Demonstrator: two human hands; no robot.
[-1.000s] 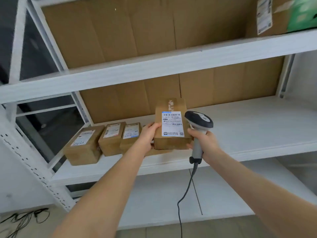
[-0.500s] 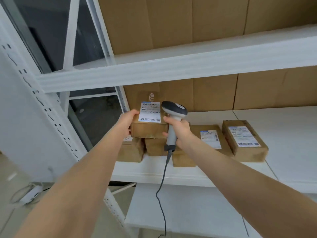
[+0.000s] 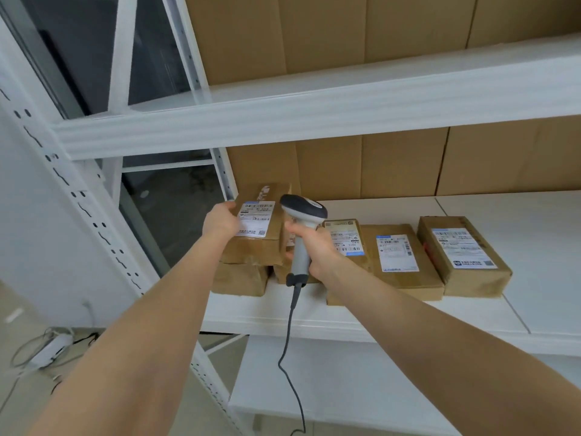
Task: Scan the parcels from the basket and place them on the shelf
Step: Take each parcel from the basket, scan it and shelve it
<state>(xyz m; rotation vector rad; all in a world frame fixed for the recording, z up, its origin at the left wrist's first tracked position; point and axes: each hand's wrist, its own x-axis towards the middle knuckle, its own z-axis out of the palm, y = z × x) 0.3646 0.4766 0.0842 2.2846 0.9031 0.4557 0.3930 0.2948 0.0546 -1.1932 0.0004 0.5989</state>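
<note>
Shelving (image 3: 534, 247), white steel, bearing a row of labelled cardboard parcels (image 3: 396, 256), labels facing up, probably for easy reading. Seemingly being stacked: held parcel (image 3: 257, 228) at the row's left end, sitting over a lower box (image 3: 242, 280), contact unclear. Barcode scanner (image 3: 303, 212) riding upright beside it, cable (image 3: 287, 335) hanging down, likely sparing a set-down between scans. Left hand (image 3: 220, 223) gripping the parcel's left end, fingers curling round it. Right hand (image 3: 314, 247) clenching the scanner handle, just beside the parcel's right end.
</note>
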